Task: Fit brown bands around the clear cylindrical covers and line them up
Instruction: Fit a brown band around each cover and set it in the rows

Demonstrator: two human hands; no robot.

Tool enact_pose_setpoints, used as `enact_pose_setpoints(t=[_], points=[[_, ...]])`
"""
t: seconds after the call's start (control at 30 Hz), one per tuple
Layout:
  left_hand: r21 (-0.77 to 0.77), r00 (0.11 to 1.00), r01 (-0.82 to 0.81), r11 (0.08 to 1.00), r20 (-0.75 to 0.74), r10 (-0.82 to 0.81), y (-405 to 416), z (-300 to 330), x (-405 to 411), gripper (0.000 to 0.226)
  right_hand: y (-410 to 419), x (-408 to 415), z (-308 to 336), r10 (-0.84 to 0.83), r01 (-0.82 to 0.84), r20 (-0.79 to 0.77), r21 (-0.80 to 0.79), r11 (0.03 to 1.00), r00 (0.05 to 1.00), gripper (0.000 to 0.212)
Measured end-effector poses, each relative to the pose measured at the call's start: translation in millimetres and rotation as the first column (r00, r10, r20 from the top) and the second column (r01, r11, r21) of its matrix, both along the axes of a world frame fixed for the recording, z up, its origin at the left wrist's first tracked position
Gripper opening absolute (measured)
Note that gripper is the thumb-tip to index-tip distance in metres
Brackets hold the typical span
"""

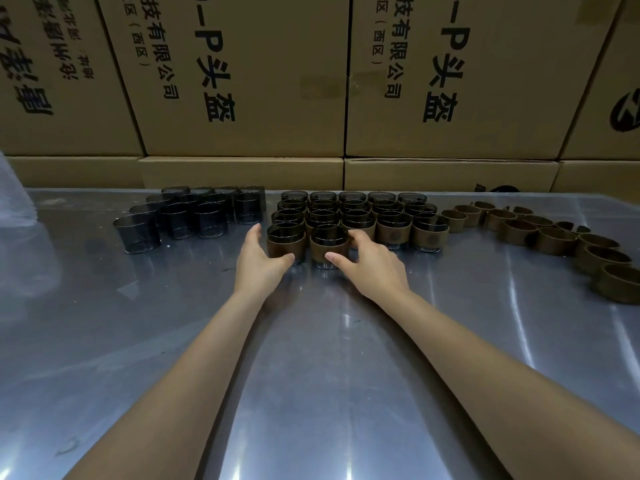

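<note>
Head view, looking down along two bare forearms that reach forward over a shiny desk (346, 358). The right hand (372, 263) curls around the nearest banded cover (329, 244), thumb against its near side and fingers wrapped round its right and far side. The left hand (261, 258) is spread, with straight fingers along the left of a second banded cover (286, 241) and the thumb pressed on its near lower edge. These two covers stand upright, just beside each other, at the near left corner of a block of banded covers (360, 216) set in neat rows, each with a brown band round its lower half.

To the left of that block, near but apart, stands a cluster of bare dark-tinted clear covers (187, 214), also upright. To the right, a loose trail of empty brown bands (540, 233) curves along the desk toward its right edge, the nearest bands touching the block.

Behind everything, at the far edge of the desk, a wall of stacked cardboard boxes (242, 81) with printed black characters fills the background. Something pale and translucent (14, 195) shows at the far left, too blurred to identify.
</note>
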State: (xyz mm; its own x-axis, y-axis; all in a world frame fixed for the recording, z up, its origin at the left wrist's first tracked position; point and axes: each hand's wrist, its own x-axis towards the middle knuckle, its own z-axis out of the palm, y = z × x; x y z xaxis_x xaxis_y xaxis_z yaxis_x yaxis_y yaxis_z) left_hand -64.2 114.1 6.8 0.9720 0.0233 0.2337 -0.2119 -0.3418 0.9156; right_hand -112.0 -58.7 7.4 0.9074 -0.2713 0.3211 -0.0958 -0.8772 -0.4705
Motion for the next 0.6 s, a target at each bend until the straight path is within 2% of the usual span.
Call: enact_pose_setpoints(t=[0.23, 0.6], points=[[0.013, 0.998, 0.005, 1.0, 0.056, -0.006, -0.8, -2.3, 4.5, 0.069, 0.8, 6.4, -1.3, -0.01, 0.011, 0.011, -0.017, 1.0, 1.0, 0.069], [-0.019, 0.999, -0.01, 1.0, 0.047, 0.011, -2.0, -2.1, 4.3, 0.066, 4.5, 7.3, -0.2, -0.056, 0.056, 0.0, 0.01, 0.998, 0.998, 0.064]])
